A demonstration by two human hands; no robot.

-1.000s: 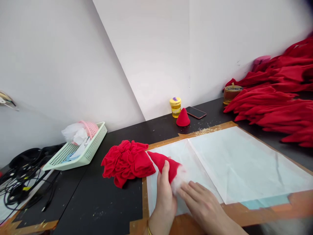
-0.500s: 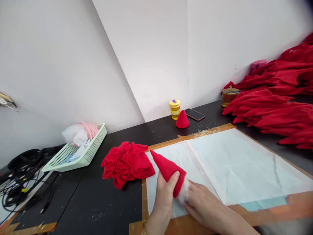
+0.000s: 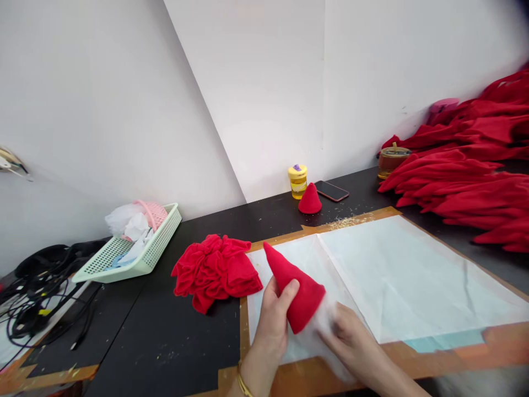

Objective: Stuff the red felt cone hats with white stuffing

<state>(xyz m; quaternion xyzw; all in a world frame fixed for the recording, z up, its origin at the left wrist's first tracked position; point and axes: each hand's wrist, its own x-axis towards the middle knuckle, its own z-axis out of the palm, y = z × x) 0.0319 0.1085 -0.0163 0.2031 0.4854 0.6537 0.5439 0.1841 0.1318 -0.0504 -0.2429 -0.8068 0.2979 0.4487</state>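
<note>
A red felt cone (image 3: pixel 300 295) tilts above the white sheet (image 3: pixel 417 275), its tip toward the upper left. My left hand (image 3: pixel 275 322) is wrapped round the cone's side, thumb on top. At the cone's wide open end, white fluffy stuffing (image 3: pixel 324 320) sticks out. My right hand (image 3: pixel 351 336) is closed on this stuffing, its fingertips partly hidden by the fluff. To the left of my left hand lies a heap of red felt pieces (image 3: pixel 217 270) on the black table.
Another red cone (image 3: pixel 309 199) stands upright by a yellow-lidded jar (image 3: pixel 298 182) and a phone (image 3: pixel 332 191). A large pile of red felt pieces (image 3: pixel 475 187) lies at right, beside an amber jar (image 3: pixel 392 162). At left are a pale green basket (image 3: pixel 140 263) and tangled black cables (image 3: pixel 45 309).
My right hand has drawn back slightly from the cone's opening, and more stuffing shows between them. The cone looks rounder and has turned a little, with its open end wider.
</note>
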